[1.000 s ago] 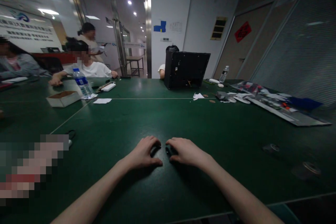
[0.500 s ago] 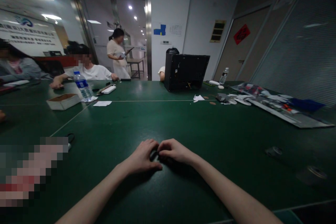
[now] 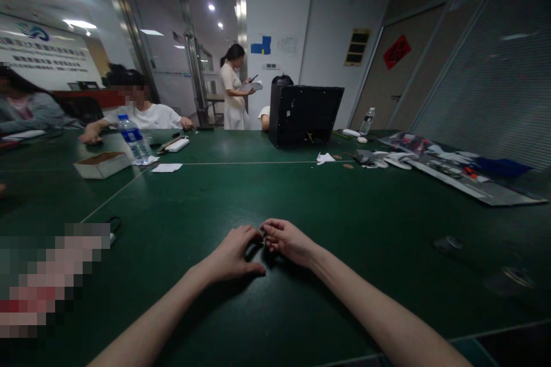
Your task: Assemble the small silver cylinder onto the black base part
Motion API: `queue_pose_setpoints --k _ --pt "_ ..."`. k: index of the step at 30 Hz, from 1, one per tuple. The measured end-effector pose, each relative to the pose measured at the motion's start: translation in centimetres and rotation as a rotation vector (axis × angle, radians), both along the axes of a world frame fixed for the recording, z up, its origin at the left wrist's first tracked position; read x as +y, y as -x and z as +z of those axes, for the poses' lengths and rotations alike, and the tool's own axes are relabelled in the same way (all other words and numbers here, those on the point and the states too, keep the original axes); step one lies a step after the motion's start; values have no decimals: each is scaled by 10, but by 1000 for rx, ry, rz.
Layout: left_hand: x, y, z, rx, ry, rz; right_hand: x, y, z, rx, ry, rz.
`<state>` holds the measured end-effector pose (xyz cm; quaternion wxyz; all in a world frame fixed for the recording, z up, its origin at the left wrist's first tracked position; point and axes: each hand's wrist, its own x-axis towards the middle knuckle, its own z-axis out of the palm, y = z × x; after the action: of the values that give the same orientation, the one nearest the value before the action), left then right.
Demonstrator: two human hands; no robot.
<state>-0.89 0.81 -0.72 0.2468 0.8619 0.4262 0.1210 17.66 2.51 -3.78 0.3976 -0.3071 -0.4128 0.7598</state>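
Note:
My left hand [image 3: 236,253] rests on the green tabletop [image 3: 206,200], thumb and fingers apart in a wide curve with no object seen between them. Close beside its fingertips, my right hand [image 3: 286,241] is turned partly palm-up, fingers curled and thumb pressed against the index finger. A tiny dark thing [image 3: 263,233] shows at that pinch, too small and dim to name. Whether the left fingertips touch it, I cannot tell.
Two round metal cans [image 3: 448,244] are on the right. A papers-and-parts board [image 3: 477,182] lies beyond them. Ahead stands a black box [image 3: 306,114]. Far left are a water bottle [image 3: 134,140] and an open carton [image 3: 102,166]. Other people sit or stand across the table.
My right hand has risen slightly and rolled palm-up, its fingers now pinched. My left hand has barely moved. The person by the doorway has walked to the right.

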Motion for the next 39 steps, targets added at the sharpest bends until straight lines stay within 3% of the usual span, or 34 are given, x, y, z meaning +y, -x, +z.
queue_pose_setpoints --k 25,39 --pt "3 2 -7 -6 -26 -15 1 3 -3 9 -63 19" --pt "1 3 -2 2 14 18 -2 -1 -1 38 -63 41"
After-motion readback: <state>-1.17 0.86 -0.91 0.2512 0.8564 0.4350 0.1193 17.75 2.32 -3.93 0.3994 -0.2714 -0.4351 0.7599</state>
